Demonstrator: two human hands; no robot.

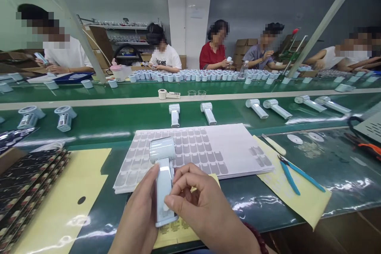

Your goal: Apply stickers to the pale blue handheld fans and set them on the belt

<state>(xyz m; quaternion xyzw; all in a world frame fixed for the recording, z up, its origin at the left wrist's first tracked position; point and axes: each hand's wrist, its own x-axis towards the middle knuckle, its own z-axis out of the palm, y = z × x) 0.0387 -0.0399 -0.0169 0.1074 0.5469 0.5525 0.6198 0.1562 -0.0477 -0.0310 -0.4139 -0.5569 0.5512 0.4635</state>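
1. Hands first: your left hand (139, 214) is wrapping the handle of the white handheld fan (163, 178), fingers closed around its left side, holding it upright at six o'clock, just above the near table edge.
2. Your right hand (202, 202) is pinching at the fan's handle face, thumb and forefinger nearly shut; a small sticker may be between them, but that is too small to tell. The other fingers are curling loosely, touching nothing else.
3. You are doing well to keep the left grip firm and the handle face turned toward you; pressing from one edge across should be keeping a label flat and square, in my judgement.
4. Just past the fan, at twelve o'clock, the stack of sticker sheets (208, 151) is lying flat, with grey labels filling its left part.
5. At three o'clock, the blue-handled cutters (293, 174) are resting on a yellow sheet (303, 198), well apart from your hands.
6. At nine o'clock, dark printed strips (26, 190) are lying beside another yellow sheet.
7. Farther out, more fans (190, 114) are sitting on the green conveyor belt (119, 121).
8. Beyond it, other people (214, 53) are sitting and working at their own pieces.
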